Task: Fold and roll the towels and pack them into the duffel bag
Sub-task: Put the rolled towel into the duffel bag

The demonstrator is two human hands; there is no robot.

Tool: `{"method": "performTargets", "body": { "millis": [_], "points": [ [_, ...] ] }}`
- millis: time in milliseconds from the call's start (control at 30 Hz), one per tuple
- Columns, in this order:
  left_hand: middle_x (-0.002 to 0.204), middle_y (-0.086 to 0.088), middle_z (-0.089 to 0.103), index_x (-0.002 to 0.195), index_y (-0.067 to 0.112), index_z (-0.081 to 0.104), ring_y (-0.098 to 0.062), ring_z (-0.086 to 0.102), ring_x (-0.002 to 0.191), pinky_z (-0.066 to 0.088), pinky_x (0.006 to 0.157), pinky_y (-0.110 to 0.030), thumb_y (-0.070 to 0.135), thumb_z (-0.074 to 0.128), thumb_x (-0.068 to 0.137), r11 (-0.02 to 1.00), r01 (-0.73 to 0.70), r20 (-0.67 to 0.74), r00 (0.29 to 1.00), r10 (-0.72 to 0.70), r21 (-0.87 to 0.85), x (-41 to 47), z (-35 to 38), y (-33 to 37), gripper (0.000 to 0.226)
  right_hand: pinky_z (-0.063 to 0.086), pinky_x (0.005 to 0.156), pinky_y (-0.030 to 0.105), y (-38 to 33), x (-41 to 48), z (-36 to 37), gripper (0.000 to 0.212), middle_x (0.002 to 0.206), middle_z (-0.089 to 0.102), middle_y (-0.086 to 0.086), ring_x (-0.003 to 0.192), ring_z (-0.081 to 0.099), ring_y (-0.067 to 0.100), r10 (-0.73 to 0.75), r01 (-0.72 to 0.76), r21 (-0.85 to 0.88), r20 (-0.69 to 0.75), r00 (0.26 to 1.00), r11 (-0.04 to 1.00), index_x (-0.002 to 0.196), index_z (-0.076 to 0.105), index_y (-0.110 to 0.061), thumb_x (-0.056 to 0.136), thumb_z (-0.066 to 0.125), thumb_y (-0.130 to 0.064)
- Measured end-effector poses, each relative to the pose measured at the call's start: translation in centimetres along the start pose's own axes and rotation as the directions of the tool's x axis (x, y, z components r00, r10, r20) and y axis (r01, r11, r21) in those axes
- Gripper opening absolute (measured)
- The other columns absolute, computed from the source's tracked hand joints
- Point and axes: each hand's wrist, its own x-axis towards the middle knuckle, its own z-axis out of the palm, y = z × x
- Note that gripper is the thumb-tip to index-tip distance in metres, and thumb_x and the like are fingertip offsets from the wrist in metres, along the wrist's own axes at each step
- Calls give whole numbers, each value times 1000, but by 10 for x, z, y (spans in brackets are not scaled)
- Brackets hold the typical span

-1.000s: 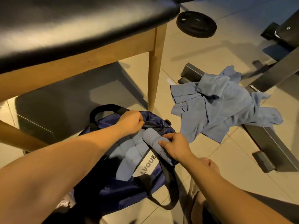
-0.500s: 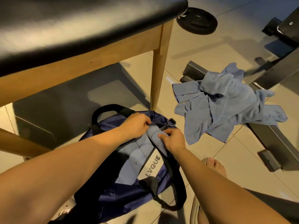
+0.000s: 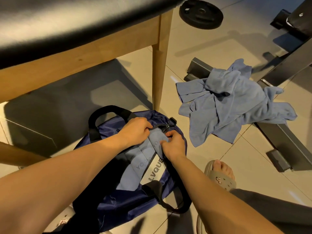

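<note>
A navy duffel bag (image 3: 121, 205) with black straps lies open on the tiled floor below me. Several light blue rolled towels (image 3: 135, 164) fill its opening. My left hand (image 3: 136, 130) grips the far edge of the bag's opening near the zip. My right hand (image 3: 172, 144) has its fingers curled round the end of the rolled towel (image 3: 156, 138) nearest the zip, with that end pressed down into the bag. A heap of loose light blue towels (image 3: 236, 102) lies on the floor to the right, partly over a grey metal frame.
A black padded bench on wooden legs (image 3: 160, 65) stands over the bag's far end. A black weight plate (image 3: 200, 14) lies on the floor beyond. Grey metal gym frame bars (image 3: 287, 146) run along the right. My sandalled foot (image 3: 221, 174) is beside the bag.
My right hand has pushed the rolled towel from above the bag's side up toward the zip end and down into the opening. My left hand stayed on the bag's edge.
</note>
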Motion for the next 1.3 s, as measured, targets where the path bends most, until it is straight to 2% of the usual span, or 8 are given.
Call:
{"method": "performTargets", "body": {
  "millis": [167,300,533,700,800,933,1100,1300],
  "points": [
    [103,6,41,136,23,59,-14,39,93,42,78,-36,65,65,85,991,-129,75,989,126,40,-7,12,6,66,52,84,39,3,0,-13,20,103,69,11,94,64,29,-52,56,-86,48,997,995,104,65,-5,89,74,-17],
    [114,-3,44,137,17,58,-24,44,103,46,87,-41,68,63,85,983,-125,145,984,106,133,-2,16,16,73,55,76,42,-2,-1,-42,10,90,72,19,86,66,35,-116,112,-163,-18,993,980,91,71,4,89,64,-4],
    [116,-13,41,102,14,58,-36,44,114,45,98,-49,90,56,70,981,-26,316,948,-37,193,2,11,40,82,54,71,40,23,-10,-67,12,81,71,17,82,67,37,84,-111,-156,-170,982,982,75,67,0,83,72,-7],
    [143,-19,37,131,4,54,-43,40,128,45,104,-53,100,48,61,957,25,236,967,-97,288,-3,29,56,118,59,74,43,43,-16,-53,39,66,64,13,73,68,34,250,-258,-62,-110,962,964,61,54,-10,83,83,-24],
    [135,-16,41,127,4,56,-39,43,121,48,100,-51,99,48,63,951,29,179,980,-88,306,-4,33,56,114,60,77,51,53,-14,-48,44,56,53,4,67,60,30,241,-243,-15,-68,968,970,53,49,-14,85,79,-17],
    [130,-15,43,96,12,61,-38,44,119,50,95,-49,96,55,63,954,36,202,974,-99,297,0,30,59,90,59,74,57,78,-11,-72,39,55,60,5,61,59,27,242,-242,-4,-57,969,970,52,59,-15,87,77,-14],
    [133,-16,41,84,12,56,-40,43,122,51,95,-50,91,58,69,946,16,238,966,-98,323,0,29,64,80,46,72,30,69,-30,-78,23,82,73,10,84,68,31,208,-232,-177,-141,968,957,78,68,-10,93,71,-27],
    [125,-16,43,79,13,52,-39,45,114,52,91,-49,90,56,70,939,6,225,970,-89,345,1,28,65,78,38,60,32,43,-54,-43,32,87,66,6,83,63,31,43,-91,-401,-128,991,911,86,64,-13,89,66,-45]
  ]
}}
